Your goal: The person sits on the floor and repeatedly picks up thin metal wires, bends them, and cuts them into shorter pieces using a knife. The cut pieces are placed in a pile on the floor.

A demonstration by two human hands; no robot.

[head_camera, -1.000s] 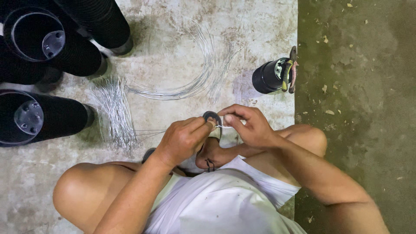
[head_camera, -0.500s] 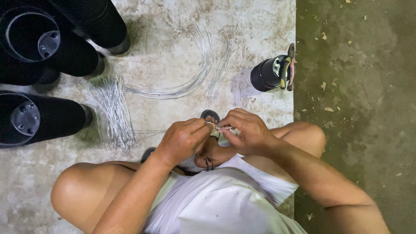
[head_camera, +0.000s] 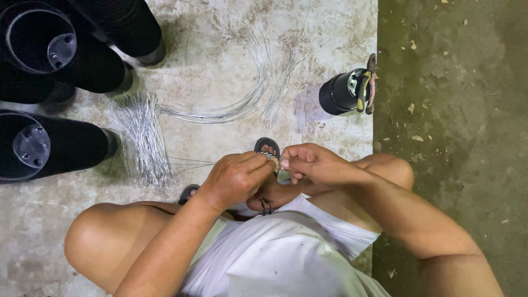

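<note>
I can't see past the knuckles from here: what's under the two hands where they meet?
Between the left hand and right hand a short bit of thin wire shows. Below them sit a sandal strap and foot. The fingers cover how the wire is bent.

We wear a loose white top [head_camera: 286,258], its cloth creased and hanging in folds, with a paler greenish hem showing beside it. Our arms are bare, no sleeves reaching the forearms, and our knees are bare too. Our hands, the left hand [head_camera: 234,179] and the right hand [head_camera: 313,162], carry no gloves. Beyond the top we wear dark sandals [head_camera: 268,145] with rounded straps.
</note>
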